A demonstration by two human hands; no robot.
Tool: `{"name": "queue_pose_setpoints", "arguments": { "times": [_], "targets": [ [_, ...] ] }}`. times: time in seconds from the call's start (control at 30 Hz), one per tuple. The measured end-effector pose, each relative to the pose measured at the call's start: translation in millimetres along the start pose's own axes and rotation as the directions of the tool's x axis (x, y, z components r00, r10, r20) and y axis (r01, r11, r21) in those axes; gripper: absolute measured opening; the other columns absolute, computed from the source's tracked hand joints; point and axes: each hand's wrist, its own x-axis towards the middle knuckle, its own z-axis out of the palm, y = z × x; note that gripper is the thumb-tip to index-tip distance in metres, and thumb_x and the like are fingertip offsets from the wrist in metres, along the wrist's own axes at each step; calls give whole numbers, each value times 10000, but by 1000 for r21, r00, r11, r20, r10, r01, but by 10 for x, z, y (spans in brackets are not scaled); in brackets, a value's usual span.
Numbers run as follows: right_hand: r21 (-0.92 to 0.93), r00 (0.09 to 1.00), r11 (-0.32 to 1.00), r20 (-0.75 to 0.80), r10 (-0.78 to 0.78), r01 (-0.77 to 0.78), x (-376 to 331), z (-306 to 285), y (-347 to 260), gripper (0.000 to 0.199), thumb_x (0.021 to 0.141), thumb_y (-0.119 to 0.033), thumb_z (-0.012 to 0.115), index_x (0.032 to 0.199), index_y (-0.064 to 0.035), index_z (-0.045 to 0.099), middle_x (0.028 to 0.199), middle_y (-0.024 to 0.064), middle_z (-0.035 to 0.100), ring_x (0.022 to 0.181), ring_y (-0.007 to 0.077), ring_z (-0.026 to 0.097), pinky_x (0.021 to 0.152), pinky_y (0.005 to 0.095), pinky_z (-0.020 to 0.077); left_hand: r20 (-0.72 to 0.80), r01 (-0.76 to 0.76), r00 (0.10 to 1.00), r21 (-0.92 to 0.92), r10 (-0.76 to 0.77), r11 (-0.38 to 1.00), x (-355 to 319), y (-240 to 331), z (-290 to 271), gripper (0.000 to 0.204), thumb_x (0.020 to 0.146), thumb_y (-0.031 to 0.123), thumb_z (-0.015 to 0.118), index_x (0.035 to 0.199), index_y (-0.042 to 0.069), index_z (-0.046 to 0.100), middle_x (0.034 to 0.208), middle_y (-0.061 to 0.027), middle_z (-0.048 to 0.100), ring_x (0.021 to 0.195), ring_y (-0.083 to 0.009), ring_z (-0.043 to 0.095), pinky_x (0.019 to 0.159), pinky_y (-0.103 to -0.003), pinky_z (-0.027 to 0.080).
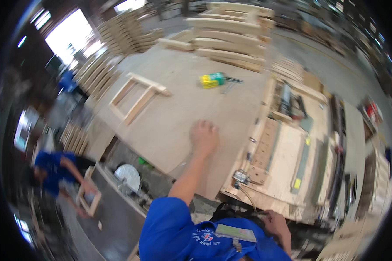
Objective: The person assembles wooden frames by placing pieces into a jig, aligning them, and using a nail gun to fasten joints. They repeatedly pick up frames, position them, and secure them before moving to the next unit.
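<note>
My left hand (204,137) rests on the bare tabletop (174,108), its fingers slightly bent and apart, with nothing seen in it. Beyond it lies a yellow and green can or roll (212,80), with a few thin dark pieces beside it. To its left, a small wooden frame (139,96) with crosspieces rests on the board. My right hand (276,225) is low by my waist, beside the near edge of a wooden jig (283,169). Its fingers are bent and blurred, and what they touch is hidden.
Curved wooden parts (231,39) are stacked at the far table edge, with more piles (96,71) at left. The jig carries clamps, metal strips and a hose (250,198). At lower left, a co-worker (59,172) holds a wooden frame (89,195) over a dark table near a round disc (127,177).
</note>
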Motion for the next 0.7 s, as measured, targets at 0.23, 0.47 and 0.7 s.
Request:
{"name": "queue_pose_setpoints", "arguments": {
  "times": [0.23,0.47,0.7],
  "targets": [
    [-40,980,998,195,-32,40,324,148,-215,439,980,-336,644,1343,-90,655,1094,232,745,1058,446,703,903,556,559,-93,-143,984,90,152,986,23,-183,-5,386,1029,327,622,1248,19,698,1317,-206,665,1261,-390,597,1079,-512,459],
    [79,997,994,8,78,-79,-152,26,117,461,985,-327,652,1341,-35,627,1122,246,735,1092,454,694,909,566,553,4,-214,976,161,216,963,15,329,-25,434,1071,366,596,1280,-2,692,1302,-214,690,1158,-373,681,974,-465,549],
    [188,868,864,-89,489,-467,-1387,108,1018,397,975,-353,664,1251,-67,664,1118,222,747,1103,424,711,903,555,563,63,-385,922,226,381,895,-432,549,-142,465,1021,329,604,1236,-74,696,1207,-280,724,1082,-423,713,926,-497,587]
  ]
}}
